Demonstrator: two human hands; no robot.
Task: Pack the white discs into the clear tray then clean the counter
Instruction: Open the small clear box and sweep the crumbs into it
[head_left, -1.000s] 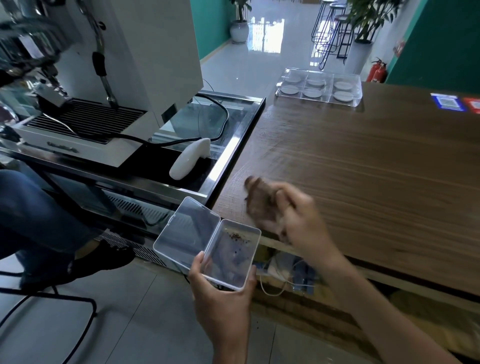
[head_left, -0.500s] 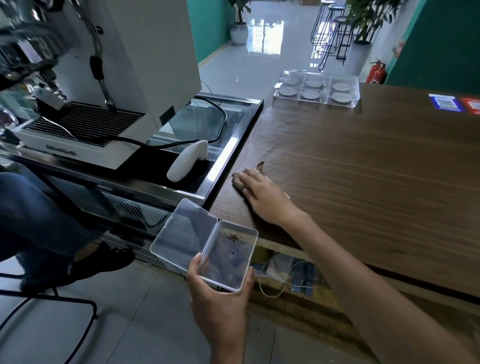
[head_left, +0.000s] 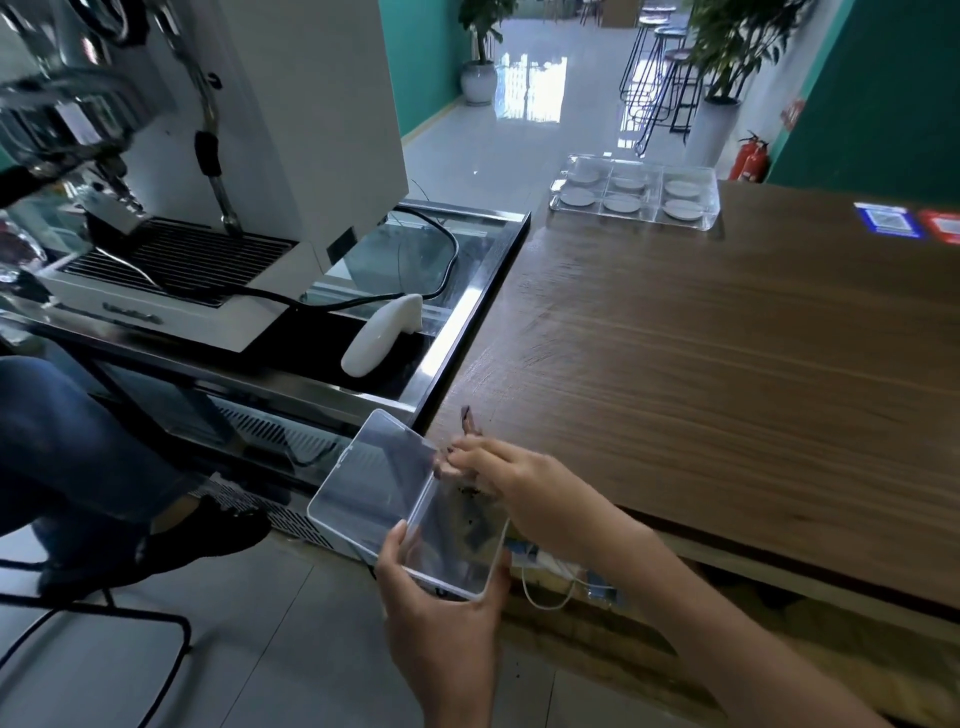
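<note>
The clear tray (head_left: 712, 222) sits at the far end of the wooden counter (head_left: 727, 364), with white discs (head_left: 683, 209) in its compartments. My left hand (head_left: 441, 639) holds a small clear hinged box (head_left: 379, 488) open just below the counter's near left edge; dark crumbs lie in its base. My right hand (head_left: 524, 488) is at that edge above the box, fingers drawn together on dark scraps (head_left: 448, 470). One more dark scrap (head_left: 465, 417) lies on the counter just beyond my fingertips.
A white coffee machine (head_left: 291, 130) stands on a steel and glass unit to the left, with a white handheld device (head_left: 382, 332) and black cables beside it. A seated person's leg (head_left: 62, 441) is at lower left. Coloured stickers (head_left: 888, 219) mark the counter's far right.
My right hand lay flat on the counter half a second ago; it has pulled back to the edge, over the box. The box has risen closer to the counter.
</note>
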